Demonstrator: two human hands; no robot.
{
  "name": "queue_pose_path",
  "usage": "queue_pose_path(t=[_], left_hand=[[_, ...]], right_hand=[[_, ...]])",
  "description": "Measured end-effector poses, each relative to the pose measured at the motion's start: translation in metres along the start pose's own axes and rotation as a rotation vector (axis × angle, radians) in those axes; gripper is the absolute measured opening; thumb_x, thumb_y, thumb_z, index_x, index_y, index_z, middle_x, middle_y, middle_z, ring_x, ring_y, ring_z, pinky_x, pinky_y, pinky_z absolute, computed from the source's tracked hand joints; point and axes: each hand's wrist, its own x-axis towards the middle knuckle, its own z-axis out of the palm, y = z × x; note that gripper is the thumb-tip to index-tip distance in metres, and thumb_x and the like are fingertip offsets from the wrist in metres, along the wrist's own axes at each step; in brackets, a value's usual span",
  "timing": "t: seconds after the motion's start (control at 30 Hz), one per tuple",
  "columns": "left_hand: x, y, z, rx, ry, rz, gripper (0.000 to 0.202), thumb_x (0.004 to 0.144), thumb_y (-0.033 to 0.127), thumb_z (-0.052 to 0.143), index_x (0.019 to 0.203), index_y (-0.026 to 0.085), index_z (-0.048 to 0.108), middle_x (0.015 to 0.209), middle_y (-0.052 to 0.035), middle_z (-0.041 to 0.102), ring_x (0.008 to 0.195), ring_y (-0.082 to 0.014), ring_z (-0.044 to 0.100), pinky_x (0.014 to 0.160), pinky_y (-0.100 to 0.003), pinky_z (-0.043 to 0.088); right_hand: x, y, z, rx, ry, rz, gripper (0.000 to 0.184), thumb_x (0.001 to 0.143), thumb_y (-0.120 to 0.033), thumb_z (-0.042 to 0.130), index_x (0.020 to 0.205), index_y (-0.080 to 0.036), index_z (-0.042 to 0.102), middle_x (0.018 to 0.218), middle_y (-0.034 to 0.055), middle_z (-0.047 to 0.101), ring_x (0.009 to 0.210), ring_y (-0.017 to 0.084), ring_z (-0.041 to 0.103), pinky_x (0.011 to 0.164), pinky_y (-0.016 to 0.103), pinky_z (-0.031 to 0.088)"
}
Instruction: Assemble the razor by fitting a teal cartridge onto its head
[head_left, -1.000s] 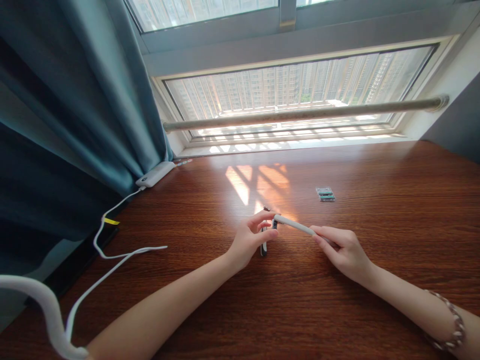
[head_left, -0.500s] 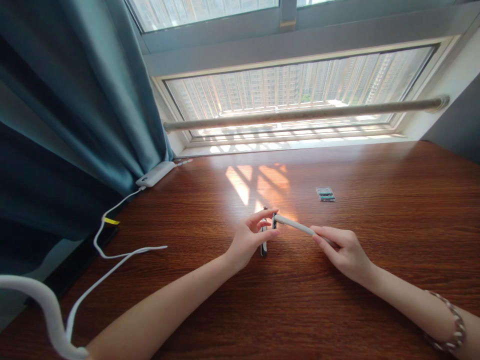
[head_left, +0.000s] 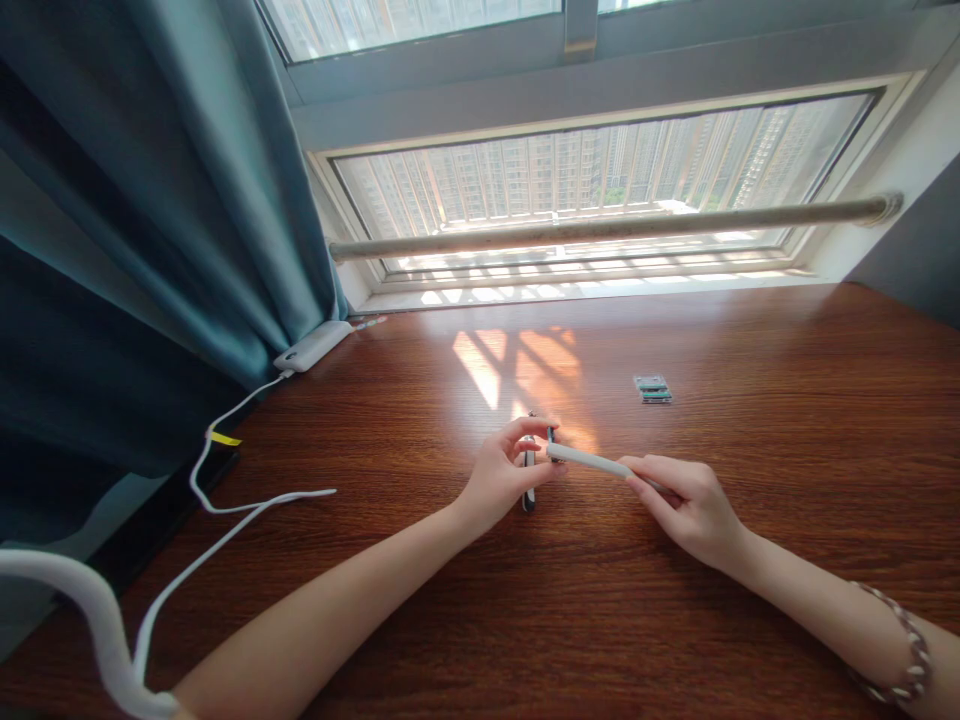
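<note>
My right hand (head_left: 686,500) pinches the near end of a slim white handle (head_left: 589,460) that points left over the wooden table (head_left: 750,400). A small dark head at its far tip sits between the fingers of my left hand (head_left: 506,472), which pinch that tip. Under my left hand a second slim dark-and-white stick (head_left: 529,480) lies on the table, partly hidden by the fingers.
A small green-and-black pack (head_left: 652,388) lies further back on the right. A white power bank (head_left: 313,345) sits at the back left by the teal curtain (head_left: 135,200), with its white cable (head_left: 225,515) trailing toward me. A rail (head_left: 600,228) crosses the window behind.
The white handle has tilted flatter and its tip has settled deeper between my left fingers. Both hands stay in place.
</note>
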Motion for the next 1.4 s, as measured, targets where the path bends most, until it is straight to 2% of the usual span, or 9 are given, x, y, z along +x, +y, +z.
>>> queue_pose_path(t=[0.1, 0.27, 0.4, 0.57, 0.8, 1.07, 1.4], left_hand=[[-0.0017, 0.0008, 0.0007, 0.07, -0.004, 0.018, 0.042, 0.058, 0.021, 0.073, 0.097, 0.017, 0.058, 0.097, -0.007, 0.06, 0.093, -0.0214, 0.054, 0.081, -0.033, 0.041], [-0.0039, -0.0012, -0.0005, 0.163, 0.005, 0.023, 0.041, 0.059, 0.026, 0.072, 0.097, 0.018, 0.058, 0.096, -0.0065, 0.06, 0.09, -0.0208, 0.054, 0.079, -0.034, 0.04], [-0.0038, -0.0006, -0.0002, 0.131, 0.0, 0.041, 0.038, 0.059, 0.025, 0.072, 0.094, 0.018, 0.059, 0.091, -0.0055, 0.062, 0.088, -0.0205, 0.054, 0.079, -0.034, 0.04], [-0.0032, 0.0001, 0.0014, 0.11, -0.008, 0.049, 0.037, 0.062, 0.024, 0.07, 0.097, 0.017, 0.058, 0.096, -0.0067, 0.061, 0.09, -0.0201, 0.054, 0.082, -0.035, 0.039], [-0.0002, -0.0011, -0.0011, 0.042, 0.067, 0.112, 0.037, 0.064, 0.021, 0.069, 0.099, 0.018, 0.058, 0.105, -0.0069, 0.058, 0.1, -0.0206, 0.05, 0.086, -0.033, 0.039], [0.0002, -0.0001, 0.0003, 0.041, 0.065, 0.097, 0.04, 0.063, 0.021, 0.069, 0.101, 0.019, 0.058, 0.102, -0.0064, 0.059, 0.092, -0.0187, 0.054, 0.084, -0.032, 0.04], [-0.0004, -0.0002, -0.0009, 0.07, 0.046, 0.099, 0.042, 0.062, 0.021, 0.07, 0.102, 0.019, 0.058, 0.097, -0.0057, 0.059, 0.091, -0.0184, 0.053, 0.081, -0.031, 0.04]], right_hand=[[0.0, -0.0005, 0.0006, -0.044, -0.011, 0.004, 0.022, 0.083, -0.026, 0.047, 0.098, -0.019, 0.062, 0.069, 0.0031, 0.062, 0.053, 0.011, 0.053, 0.054, 0.022, 0.041], [0.0014, -0.0002, 0.0008, -0.078, 0.05, 0.046, 0.023, 0.083, -0.028, 0.046, 0.096, -0.02, 0.063, 0.077, 0.0045, 0.065, 0.061, 0.014, 0.057, 0.059, 0.023, 0.043], [0.0022, 0.0007, 0.0006, -0.082, 0.069, 0.077, 0.023, 0.083, -0.03, 0.046, 0.095, -0.02, 0.064, 0.08, 0.0047, 0.066, 0.064, 0.015, 0.06, 0.061, 0.023, 0.045], [0.0016, 0.0012, 0.0009, -0.072, 0.066, 0.109, 0.023, 0.083, -0.029, 0.047, 0.096, -0.02, 0.064, 0.083, 0.0042, 0.067, 0.066, 0.015, 0.06, 0.063, 0.024, 0.046], [0.0021, 0.0001, 0.0008, -0.08, 0.051, 0.077, 0.023, 0.083, -0.03, 0.047, 0.094, -0.02, 0.064, 0.08, 0.0047, 0.067, 0.064, 0.015, 0.06, 0.061, 0.024, 0.045], [0.0015, -0.0014, -0.0013, -0.074, 0.014, 0.029, 0.024, 0.083, -0.029, 0.046, 0.097, -0.02, 0.062, 0.072, 0.0029, 0.064, 0.056, 0.012, 0.056, 0.056, 0.022, 0.042], [0.0016, -0.0003, -0.0001, -0.053, 0.034, 0.04, 0.022, 0.083, -0.028, 0.047, 0.097, -0.02, 0.062, 0.08, 0.004, 0.065, 0.062, 0.013, 0.058, 0.059, 0.023, 0.043]])
